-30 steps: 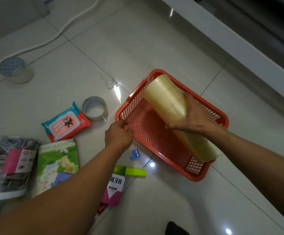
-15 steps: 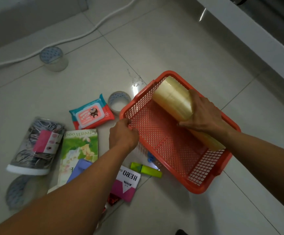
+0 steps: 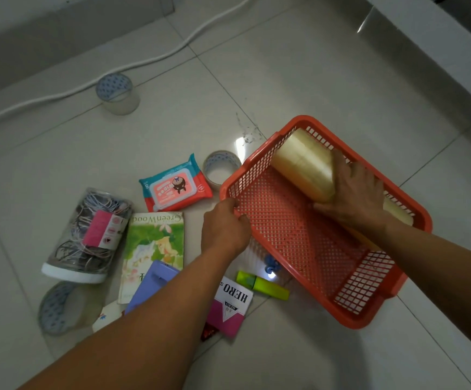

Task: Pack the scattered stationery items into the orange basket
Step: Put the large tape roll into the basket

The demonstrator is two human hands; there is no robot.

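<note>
My right grip (image 3: pixel 352 192) is clamped over a long stack of clear tape rolls (image 3: pixel 303 164), fingers across the top and thumb on the near side. It holds the stack along the far wall inside the orange basket (image 3: pixel 355 323). I cannot tell whether the stack already rests fully on the mesh bottom. My left grip (image 3: pixel 225 223) is curled tight around the basket's left rim, steadying it on the tiled floor (image 3: pixel 299 80). I judge the task barely begun: the tape stack is the only thing in the basket, and the rest of its mesh bottom shows bare. Everything else lies outside, to the basket's left. A single tape roll (image 3: pixel 220 167) sits just beside its far-left corner, with a pack of wipes (image 3: pixel 178 184) next to that. A small blue item (image 3: pixel 270 263), perhaps a clip, lies at the basket's near-left edge, and a green highlighter (image 3: pixel 262 285) and a pink and white box (image 3: pixel 231 305) printed HERO lie near it. Further left are a green notebook (image 3: pixel 155 237) with a purple item (image 3: pixel 152 282) on it, and a clear tub of coloured bands (image 3: pixel 88 235). Another tape roll (image 3: pixel 59 308) lies nearer me than the tub. A third roll (image 3: pixel 117 92) stands well apart, beyond the basket's far-left corner.
</note>
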